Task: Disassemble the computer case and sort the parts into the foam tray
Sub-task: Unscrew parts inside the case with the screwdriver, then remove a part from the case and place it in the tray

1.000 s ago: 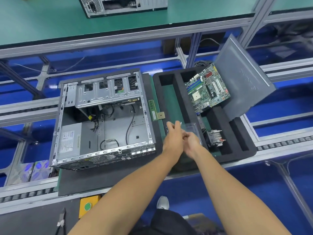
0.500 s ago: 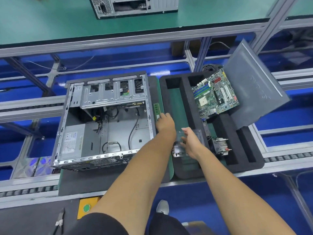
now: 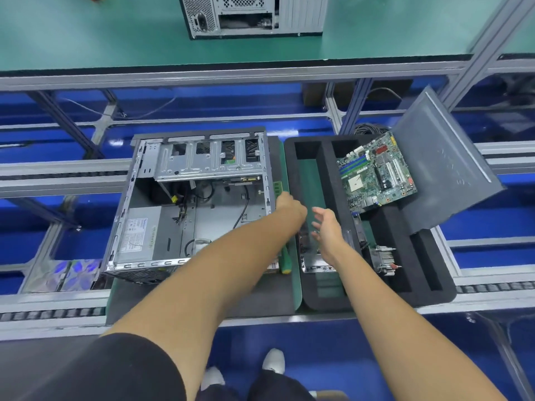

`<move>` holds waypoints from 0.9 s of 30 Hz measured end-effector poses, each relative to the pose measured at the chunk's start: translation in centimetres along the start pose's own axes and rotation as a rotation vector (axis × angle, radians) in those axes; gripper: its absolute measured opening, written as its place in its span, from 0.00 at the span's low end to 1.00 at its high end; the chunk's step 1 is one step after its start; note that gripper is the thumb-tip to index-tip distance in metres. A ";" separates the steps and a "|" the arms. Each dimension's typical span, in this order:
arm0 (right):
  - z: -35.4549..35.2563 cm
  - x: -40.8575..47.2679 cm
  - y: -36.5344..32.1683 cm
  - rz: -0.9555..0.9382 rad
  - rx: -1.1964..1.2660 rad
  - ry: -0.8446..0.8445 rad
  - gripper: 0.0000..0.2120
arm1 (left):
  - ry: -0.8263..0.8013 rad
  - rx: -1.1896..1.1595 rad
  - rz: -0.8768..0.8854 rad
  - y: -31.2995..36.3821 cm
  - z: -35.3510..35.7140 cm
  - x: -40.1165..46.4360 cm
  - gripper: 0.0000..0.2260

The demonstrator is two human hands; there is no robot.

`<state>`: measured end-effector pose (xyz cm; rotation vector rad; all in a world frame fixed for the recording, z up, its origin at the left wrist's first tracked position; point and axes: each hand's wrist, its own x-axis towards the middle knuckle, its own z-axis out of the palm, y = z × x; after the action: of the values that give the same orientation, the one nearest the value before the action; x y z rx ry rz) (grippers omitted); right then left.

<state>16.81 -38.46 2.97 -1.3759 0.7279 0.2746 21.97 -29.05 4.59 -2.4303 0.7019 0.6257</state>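
The open computer case (image 3: 188, 204) lies on its side on a dark mat, its power supply (image 3: 139, 235) still inside. To its right sits the black foam tray (image 3: 425, 264), holding the motherboard (image 3: 376, 172), a heatsink cooler (image 3: 386, 259) and a shiny metal part (image 3: 314, 263). My left hand (image 3: 289, 204) reaches onto the green mat strip beside the case, just below a green memory stick (image 3: 277, 186); its fingers are hidden. My right hand (image 3: 324, 227) hovers over the tray's left compartment with relaxed, spread fingers, holding nothing.
A grey side panel (image 3: 443, 169) leans on the tray's far right corner. A green-handled screwdriver (image 3: 286, 259) lies between case and tray, under my left forearm. Another computer case (image 3: 252, 15) stands on the green bench behind the conveyor rails.
My hands were together over the tray; my left hand has moved left to the mat beside the case. My right hand has let the shiny part rest in the tray and opened.
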 end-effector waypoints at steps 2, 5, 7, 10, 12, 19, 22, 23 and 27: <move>1.7 -0.9 -1.3 -0.124 -0.059 0.023 0.14 | 0.114 0.019 0.040 -1.3 -0.8 -1.0 0.17; 4.0 -2.4 -2.4 -0.304 -0.195 0.109 0.12 | 0.419 -0.003 0.098 -5.0 -0.6 -3.8 0.18; 5.8 -3.1 -2.1 -0.425 -0.325 0.123 0.11 | 0.652 -0.131 0.140 -8.5 1.3 -6.4 0.20; 8.4 -4.0 -0.5 -0.675 -0.724 0.138 0.13 | 0.806 -0.334 -0.004 -13.7 6.2 -10.2 0.12; 9.5 -4.6 0.3 -0.811 -0.947 0.181 0.19 | 0.807 -0.388 -0.168 -16.6 10.7 -12.6 0.11; 14.2 -8.6 2.0 -0.986 -1.280 0.103 0.16 | 0.485 -0.660 -0.379 -20.6 19.9 -16.8 0.20; 19.2 -11.9 4.3 -0.844 -1.300 -0.171 0.08 | 0.548 -0.620 -0.343 -19.8 20.3 -17.1 0.21; 20.4 -12.6 5.0 -0.810 -1.344 -0.232 0.09 | 0.579 -0.614 -0.346 -19.6 20.4 -17.2 0.21; 21.4 -13.4 5.7 -0.776 -1.479 -0.371 0.17 | 0.662 -0.656 -0.361 -19.3 20.4 -17.1 0.19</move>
<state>10.00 -13.83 7.11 -2.7429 -0.5536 0.4436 14.69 3.00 5.56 -3.3120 0.2787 -0.1550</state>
